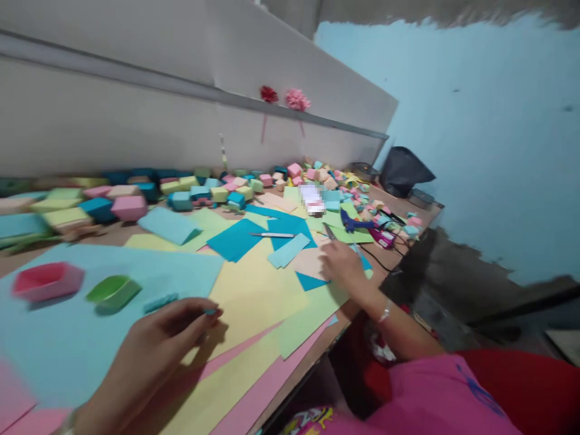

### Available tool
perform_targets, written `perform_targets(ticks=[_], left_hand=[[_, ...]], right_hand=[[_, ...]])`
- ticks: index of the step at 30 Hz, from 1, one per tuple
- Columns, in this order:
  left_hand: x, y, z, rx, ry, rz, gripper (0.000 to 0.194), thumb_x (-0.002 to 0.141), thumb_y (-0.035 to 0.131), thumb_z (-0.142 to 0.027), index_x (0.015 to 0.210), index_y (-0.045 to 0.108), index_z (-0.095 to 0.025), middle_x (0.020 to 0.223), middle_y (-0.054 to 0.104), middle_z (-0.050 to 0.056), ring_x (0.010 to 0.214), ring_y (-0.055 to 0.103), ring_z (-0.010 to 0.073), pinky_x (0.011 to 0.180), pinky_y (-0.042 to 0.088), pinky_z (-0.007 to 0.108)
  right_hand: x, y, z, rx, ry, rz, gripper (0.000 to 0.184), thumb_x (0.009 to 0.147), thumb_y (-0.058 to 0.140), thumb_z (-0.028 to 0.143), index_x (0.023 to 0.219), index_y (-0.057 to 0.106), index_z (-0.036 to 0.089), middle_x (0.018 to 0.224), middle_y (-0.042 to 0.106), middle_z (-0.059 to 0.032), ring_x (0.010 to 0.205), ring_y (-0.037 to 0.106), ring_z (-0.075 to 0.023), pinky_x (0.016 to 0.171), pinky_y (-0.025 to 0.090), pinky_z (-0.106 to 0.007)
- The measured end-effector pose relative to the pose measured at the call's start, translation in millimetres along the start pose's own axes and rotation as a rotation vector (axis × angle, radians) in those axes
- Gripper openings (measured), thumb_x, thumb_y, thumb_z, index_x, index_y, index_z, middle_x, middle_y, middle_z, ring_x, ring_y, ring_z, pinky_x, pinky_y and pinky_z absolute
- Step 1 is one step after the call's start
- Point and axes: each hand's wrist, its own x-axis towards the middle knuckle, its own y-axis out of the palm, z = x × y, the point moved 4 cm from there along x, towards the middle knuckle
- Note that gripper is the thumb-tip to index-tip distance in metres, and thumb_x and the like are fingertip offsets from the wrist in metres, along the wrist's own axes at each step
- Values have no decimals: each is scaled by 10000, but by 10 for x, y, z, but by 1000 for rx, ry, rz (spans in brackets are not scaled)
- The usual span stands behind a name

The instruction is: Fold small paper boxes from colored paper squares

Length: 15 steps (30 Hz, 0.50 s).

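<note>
My left hand (154, 344) is closed in a pinch on a small piece of teal paper (210, 312) above the yellow sheets. Behind it a teal paper strip (161, 302) lies on a large light-blue sheet (172, 266). A green paper cup (113, 292) and a pink paper cup (48, 281) stand farther left. My right hand (342, 266) reaches over the paper scraps with its fingers curled. A grey pointed metal tool (328, 231) sticks out past its fingers; its kind is hidden. A slim silver tool (272, 235) lies on blue paper to the left.
Several folded paper boxes (129, 208) line the back of the table. A phone (312, 199) lies among scraps. A blue glue gun (356, 223) and a pink device (383, 238) with cords are at the right. Paper flowers (297, 99) stand against the board.
</note>
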Motion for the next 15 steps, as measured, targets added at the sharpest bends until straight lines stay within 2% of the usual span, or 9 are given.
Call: perform_targets(ticks=[2,4,7,10,13,15], left_hand=[[-37,48,-60,-140,-134,75,206,773,673,-407,821,712,-210,813,767,60,730,726,228,637,577,285],[-71,73,-108,-276,-208,86,191,763,690,-358,828,712,-179,818,762,85,738,718,220,632,562,277],[-112,85,-116,-370,-272,81,177,738,710,-298,848,730,-161,794,755,89,714,698,193,596,532,255],[-136,72,-102,-403,-274,61,167,732,706,-278,840,740,-156,742,742,75,653,666,164,548,502,240],[-139,65,-88,-424,-280,52,166,717,702,-271,819,740,-146,707,730,68,616,648,149,512,478,226],[-133,64,-83,-449,-283,43,172,703,701,-260,822,739,-140,713,732,67,630,654,147,522,481,221]], right_hand=[[-98,77,-321,-54,120,2,128,900,551,203,957,604,101,930,646,-215,858,617,-278,673,424,-334],[-117,183,-518,-87,148,55,149,888,583,225,970,597,100,871,654,-196,806,626,-281,632,392,-319],[-49,318,-637,-116,164,176,179,877,589,199,1033,577,112,881,671,-165,828,644,-269,620,362,-297],[17,320,-702,-103,179,203,234,882,556,207,1097,570,116,857,680,-137,788,653,-242,605,360,-283],[-55,215,-866,77,235,135,296,841,590,284,1096,605,135,777,670,-91,697,632,-224,582,386,-283],[-210,122,-971,384,265,60,389,799,636,385,1110,617,152,694,632,-42,630,600,-200,575,429,-285]])
